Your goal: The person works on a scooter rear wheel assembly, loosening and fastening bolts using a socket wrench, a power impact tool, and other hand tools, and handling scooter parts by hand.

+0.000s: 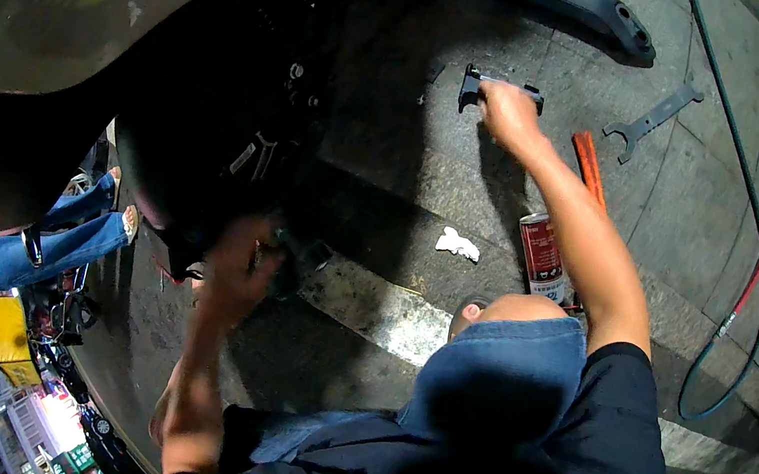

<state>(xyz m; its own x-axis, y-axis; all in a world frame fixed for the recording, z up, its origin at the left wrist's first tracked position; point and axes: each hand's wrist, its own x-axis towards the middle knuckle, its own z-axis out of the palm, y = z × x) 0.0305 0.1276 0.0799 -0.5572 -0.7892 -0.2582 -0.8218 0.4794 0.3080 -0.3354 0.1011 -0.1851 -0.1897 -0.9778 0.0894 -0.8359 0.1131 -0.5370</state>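
My right hand (511, 113) is stretched out to the pavement, its fingers closed over a black clamp-like tool (471, 91) with a pale bar along it. My left hand (244, 259) is raised at the dark underside of a vehicle (61, 29). Shadow and blur hide its fingers there, and a small dark part (311, 250) shows beside them. Under my right forearm stand a red and white can (542, 256) and an orange bar-like piece (590, 168). A crumpled white tissue (457, 244) lies on the ground between my arms.
A flat grey spanner (648, 122) and a curved black plastic part (586, 15) lie farther off. Down the right side runs a dark green hose (729, 96) with a red end piece (753, 267). A person in jeans (50, 260) is at the left, by parked vehicles.
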